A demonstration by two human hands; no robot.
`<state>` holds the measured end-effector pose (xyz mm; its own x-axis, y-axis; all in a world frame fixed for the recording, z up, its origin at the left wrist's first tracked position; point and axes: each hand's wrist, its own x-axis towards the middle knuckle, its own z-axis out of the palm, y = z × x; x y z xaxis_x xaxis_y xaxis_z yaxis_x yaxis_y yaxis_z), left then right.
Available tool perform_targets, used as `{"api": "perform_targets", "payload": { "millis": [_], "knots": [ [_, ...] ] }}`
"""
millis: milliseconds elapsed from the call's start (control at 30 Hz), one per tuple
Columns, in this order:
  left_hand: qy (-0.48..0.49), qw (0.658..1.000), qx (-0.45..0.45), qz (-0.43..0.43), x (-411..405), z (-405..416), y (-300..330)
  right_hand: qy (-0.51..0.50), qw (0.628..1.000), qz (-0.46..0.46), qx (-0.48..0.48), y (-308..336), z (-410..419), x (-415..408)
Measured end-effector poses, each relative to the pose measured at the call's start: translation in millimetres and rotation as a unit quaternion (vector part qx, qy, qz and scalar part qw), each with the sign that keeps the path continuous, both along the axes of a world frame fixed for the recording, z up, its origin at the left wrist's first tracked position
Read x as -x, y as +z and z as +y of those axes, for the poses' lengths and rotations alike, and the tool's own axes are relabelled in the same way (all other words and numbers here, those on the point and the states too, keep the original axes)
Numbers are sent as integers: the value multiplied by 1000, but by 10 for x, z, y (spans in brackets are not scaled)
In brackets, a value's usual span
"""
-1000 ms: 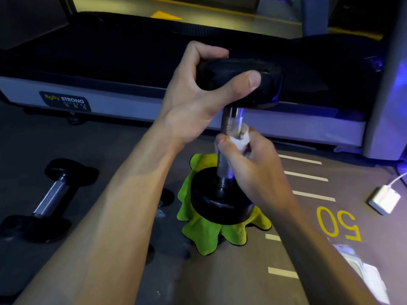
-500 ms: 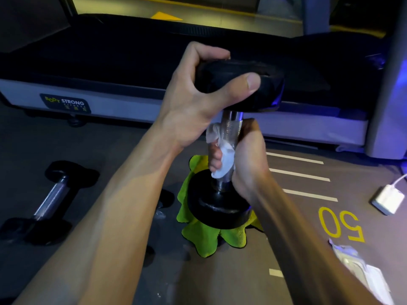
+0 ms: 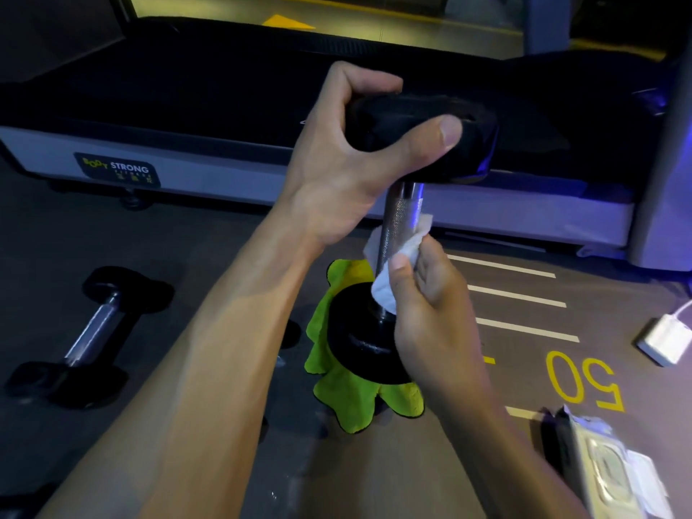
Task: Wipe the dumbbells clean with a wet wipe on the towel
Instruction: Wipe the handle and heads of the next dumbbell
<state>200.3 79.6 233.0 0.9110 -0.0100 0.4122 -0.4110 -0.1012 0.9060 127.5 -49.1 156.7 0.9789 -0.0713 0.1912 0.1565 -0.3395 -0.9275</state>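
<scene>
A black dumbbell [image 3: 401,215] with a knurled metal handle stands upright, its lower head resting on a lime-green towel [image 3: 348,398] on the floor. My left hand [image 3: 348,162] grips the upper head from the left, thumb across its front. My right hand [image 3: 430,305] pinches a white wet wipe [image 3: 385,282] wrapped around the lower part of the handle. A second dumbbell [image 3: 93,331] lies on the floor at the left.
A treadmill [image 3: 187,118] with a grey side rail runs across the back. A wet wipe pack [image 3: 606,470] lies at the lower right. A white charger block [image 3: 664,340] with a cable sits at the right edge. Yellow "50" [image 3: 584,383] and white lines mark the floor.
My right hand turned around the handle with the wipe, from wrapping it closely to pinching the wipe from the right side. The left hand kept its grip on the upper head.
</scene>
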Motion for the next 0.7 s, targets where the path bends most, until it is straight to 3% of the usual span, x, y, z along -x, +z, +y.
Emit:
{"api": "perform_targets", "payload": {
  "millis": [100, 167, 267, 333, 433, 567, 700],
  "knots": [
    [-1, 1000, -5, 4, -13, -8, 7, 48, 999, 22, 3, -8, -147, -146],
    [6, 1000, -8, 7, -36, -7, 7, 96, 992, 63, -60, 59, -219, -242],
    [12, 1000, -11, 9, -62, -9, -10, 121, 937, 208, -255, 173, -209, -428],
    [13, 1000, -8, 4, -76, -23, -23, 176, 903, 259, -293, 236, -146, -547],
    [13, 1000, -6, 6, -94, -42, -18, 219, 893, 261, -292, 270, -50, -639],
    [13, 1000, 4, 8, -98, -10, -22, 135, 933, 224, -247, 139, -11, -607],
    [3, 1000, 7, 5, -70, 24, -37, 70, 976, 189, -84, 19, -100, -392]
  ]
}}
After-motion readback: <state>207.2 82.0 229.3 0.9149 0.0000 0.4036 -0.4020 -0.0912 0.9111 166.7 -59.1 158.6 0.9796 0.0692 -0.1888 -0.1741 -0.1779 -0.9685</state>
